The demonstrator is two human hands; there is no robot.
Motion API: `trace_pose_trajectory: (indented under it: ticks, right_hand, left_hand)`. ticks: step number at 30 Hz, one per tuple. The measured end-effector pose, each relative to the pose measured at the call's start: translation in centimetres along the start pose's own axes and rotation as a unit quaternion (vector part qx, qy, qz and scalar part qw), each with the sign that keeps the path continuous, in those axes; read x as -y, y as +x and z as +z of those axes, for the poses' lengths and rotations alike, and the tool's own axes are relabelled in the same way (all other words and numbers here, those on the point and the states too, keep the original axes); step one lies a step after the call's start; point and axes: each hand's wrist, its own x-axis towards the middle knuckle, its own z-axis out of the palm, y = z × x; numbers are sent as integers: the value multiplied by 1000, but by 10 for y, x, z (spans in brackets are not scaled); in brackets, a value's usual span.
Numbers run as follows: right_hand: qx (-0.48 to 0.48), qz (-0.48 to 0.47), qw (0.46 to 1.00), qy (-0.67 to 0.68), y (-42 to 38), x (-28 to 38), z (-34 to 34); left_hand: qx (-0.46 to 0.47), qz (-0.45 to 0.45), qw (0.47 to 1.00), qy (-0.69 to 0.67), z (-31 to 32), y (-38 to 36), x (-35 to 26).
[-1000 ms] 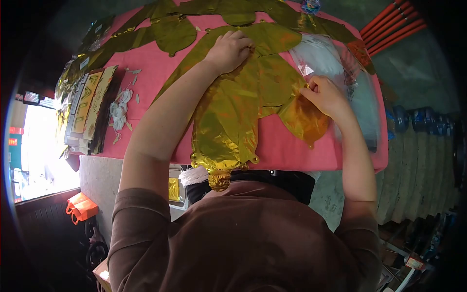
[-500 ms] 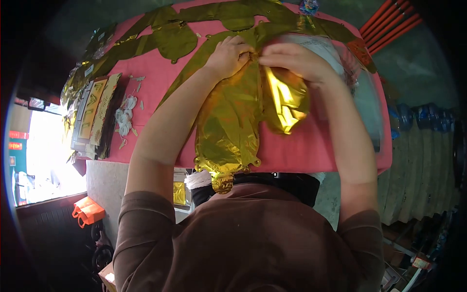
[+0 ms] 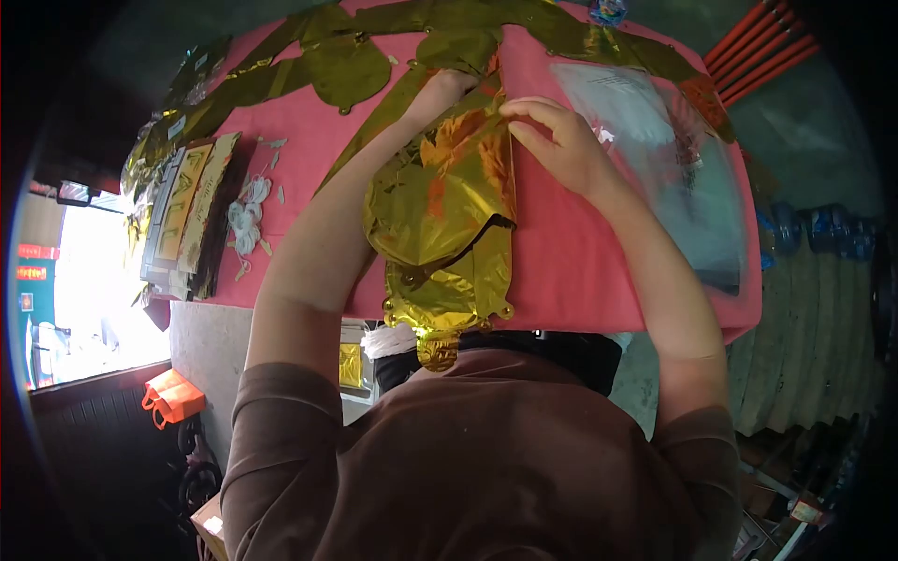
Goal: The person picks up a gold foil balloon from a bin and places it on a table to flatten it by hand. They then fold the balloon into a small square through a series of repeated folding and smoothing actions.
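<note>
A flat gold foil balloon (image 3: 440, 206) lies in front of me, one lobe folded over so its rounded edge overlaps the lower part. The lower end, with small round tabs, hangs over the table's front edge. My left hand (image 3: 449, 87) rests at the upper part of the foil, its fingers hidden by the foil fold. At the right edge of the fold, my right hand (image 3: 557, 140) holds the foil margin by its fingertips, thumb lower and a little apart from the forefinger.
More gold foil (image 3: 351, 75) spreads along the back of the pink-covered table (image 3: 580, 271). On the left are stacked printed packets (image 3: 182, 220) and white string (image 3: 246, 215). Clear plastic bags (image 3: 673, 187) lie at right, and orange-red poles (image 3: 762, 47) stand beyond.
The right-hand lobe of the foil has been folded over to the left onto the rest. My left hand's fingers have slipped out of sight behind the foil.
</note>
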Motion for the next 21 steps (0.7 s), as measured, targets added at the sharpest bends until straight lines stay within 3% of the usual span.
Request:
trace_pose_trajectory:
  ticks: [1, 2, 3, 4, 7, 10, 21]
  right_hand:
    - [-38, -10, 989, -143, -5, -6, 2]
    - [-36, -6, 989, -142, -8, -12, 9]
    - [-21, 15, 971, -237, -10, -15, 20]
    - [-6, 33, 943, -330, -11, -16, 27]
    - [42, 65, 939, -335, -8, -11, 38]
    - [45, 73, 926, -368, -6, -8, 45]
    - [48, 81, 908, -408, -7, -11, 51]
  left_hand:
    - [1, -2, 1000, -2, 3, -2, 1]
    - [-43, 24, 998, -45, 6, -4, 1]
    - [-87, 51, 991, -86, 7, -5, -1]
    - [-66, 15, 993, -94, 6, -5, -2]
    - [-70, 19, 991, -109, 7, -4, 0]
    - [-49, 15, 997, -63, 6, 0, 4]
    - [-33, -70, 993, -84, 0, -6, -13]
